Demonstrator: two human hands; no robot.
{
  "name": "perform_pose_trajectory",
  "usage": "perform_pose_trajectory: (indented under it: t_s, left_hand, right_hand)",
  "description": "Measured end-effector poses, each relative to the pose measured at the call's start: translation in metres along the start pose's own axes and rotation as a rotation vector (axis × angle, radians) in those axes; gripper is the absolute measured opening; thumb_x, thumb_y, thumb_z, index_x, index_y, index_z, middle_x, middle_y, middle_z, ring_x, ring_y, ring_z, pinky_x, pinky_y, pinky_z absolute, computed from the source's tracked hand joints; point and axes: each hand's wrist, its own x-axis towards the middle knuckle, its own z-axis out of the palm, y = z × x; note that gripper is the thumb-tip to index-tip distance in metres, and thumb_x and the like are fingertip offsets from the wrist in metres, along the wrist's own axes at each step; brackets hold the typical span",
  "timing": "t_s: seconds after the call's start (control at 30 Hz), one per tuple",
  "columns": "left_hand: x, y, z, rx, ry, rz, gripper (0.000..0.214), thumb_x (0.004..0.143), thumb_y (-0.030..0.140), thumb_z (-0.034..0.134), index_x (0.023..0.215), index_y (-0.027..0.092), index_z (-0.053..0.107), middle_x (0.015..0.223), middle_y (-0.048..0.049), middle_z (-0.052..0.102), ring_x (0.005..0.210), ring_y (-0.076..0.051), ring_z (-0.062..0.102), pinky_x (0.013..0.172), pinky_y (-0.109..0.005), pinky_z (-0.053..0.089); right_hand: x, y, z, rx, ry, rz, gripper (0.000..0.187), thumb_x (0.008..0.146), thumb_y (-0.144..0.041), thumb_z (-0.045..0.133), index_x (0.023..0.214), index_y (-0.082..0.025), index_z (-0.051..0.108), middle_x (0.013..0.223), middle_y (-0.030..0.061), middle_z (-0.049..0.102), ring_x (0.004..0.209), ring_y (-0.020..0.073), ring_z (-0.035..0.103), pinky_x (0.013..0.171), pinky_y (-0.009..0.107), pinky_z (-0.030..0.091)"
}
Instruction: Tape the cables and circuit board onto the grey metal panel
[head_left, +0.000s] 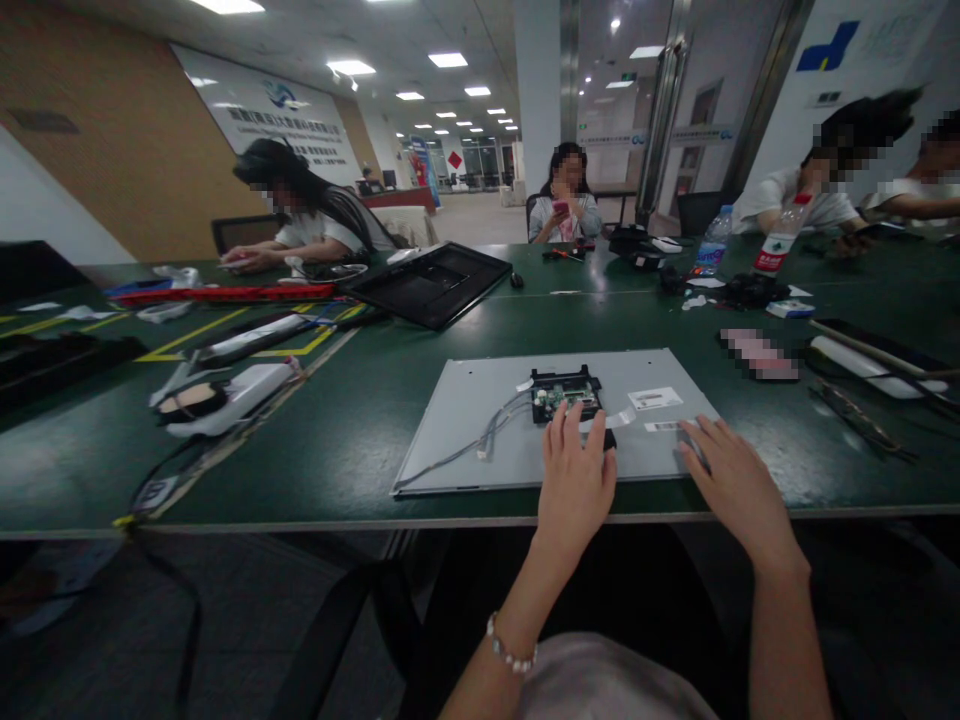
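Note:
A grey metal panel (465,420) lies flat on the green table (360,430) in front of me. A small circuit board in a black frame (564,393) sits on the panel, with thin grey cables (491,432) running left from it. My left hand (576,468) rests on the panel just below the board, fingers stretched forward and touching a black part there. My right hand (731,475) lies flat on the panel's right edge, fingers spread, holding nothing. Two white labels (655,399) are stuck to the panel between my hands.
A black monitor shell (435,283) lies further back. White and black parts (225,395) and a red strip (225,293) are at the left. Water bottles (712,240) stand at the back right. Other people sit around the table's far side.

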Motion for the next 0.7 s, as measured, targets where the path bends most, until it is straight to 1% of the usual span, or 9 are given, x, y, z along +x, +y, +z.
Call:
perform_pose_trajectory:
  t_s: [0.13, 0.3, 0.4, 0.57, 0.7]
  left_hand:
    - [-0.001, -0.001, 0.000, -0.001, 0.014, 0.010, 0.042, 0.094, 0.022, 0.047, 0.136, 0.017, 0.046, 0.147, -0.0165, 0.038, 0.145, -0.032, 0.023, 0.114, -0.056, 0.031]
    - [-0.001, -0.001, -0.002, -0.013, 0.029, 0.043, 0.041, 0.094, 0.022, 0.046, 0.135, 0.018, 0.047, 0.147, -0.0158, 0.040, 0.145, -0.031, 0.023, 0.113, -0.055, 0.032]
    - [-0.002, 0.000, -0.002, -0.005, 0.029, 0.037, 0.041, 0.095, 0.023, 0.046, 0.135, 0.017, 0.047, 0.146, -0.0162, 0.041, 0.146, -0.031, 0.022, 0.114, -0.056, 0.031]
    - [-0.003, -0.001, 0.000, 0.005, 0.025, 0.026, 0.041, 0.095, 0.025, 0.046, 0.135, 0.016, 0.047, 0.149, -0.0160, 0.039, 0.147, -0.030, 0.020, 0.115, -0.055, 0.029]
    - [-0.003, -0.001, -0.001, 0.002, 0.018, 0.024, 0.041, 0.096, 0.026, 0.045, 0.135, 0.017, 0.047, 0.150, -0.0161, 0.038, 0.147, -0.030, 0.020, 0.114, -0.055, 0.030]
  right_hand:
    - [0.000, -0.004, -0.004, -0.032, -0.029, 0.002, 0.053, 0.098, -0.042, 0.030, 0.138, -0.015, 0.052, 0.144, 0.0162, 0.050, 0.135, 0.0357, 0.041, 0.104, 0.056, 0.039]
    - [-0.002, -0.017, -0.004, -0.034, -0.086, -0.038, 0.060, 0.097, -0.049, 0.032, 0.142, -0.013, 0.047, 0.148, 0.0169, 0.044, 0.139, 0.0360, 0.035, 0.107, 0.055, 0.036]
    - [-0.001, -0.032, -0.005, -0.025, -0.111, -0.056, 0.061, 0.098, -0.049, 0.031, 0.145, -0.013, 0.044, 0.151, 0.0168, 0.040, 0.141, 0.0360, 0.031, 0.110, 0.054, 0.034]
    - [0.003, -0.067, -0.009, 0.046, -0.137, -0.130, 0.058, 0.099, -0.045, 0.029, 0.146, -0.013, 0.043, 0.154, 0.0175, 0.035, 0.144, 0.0348, 0.026, 0.111, 0.054, 0.032]
    - [0.008, -0.093, -0.011, 0.114, -0.151, -0.176, 0.054, 0.099, -0.036, 0.031, 0.147, -0.012, 0.040, 0.154, 0.0190, 0.034, 0.145, 0.0343, 0.024, 0.113, 0.054, 0.031]
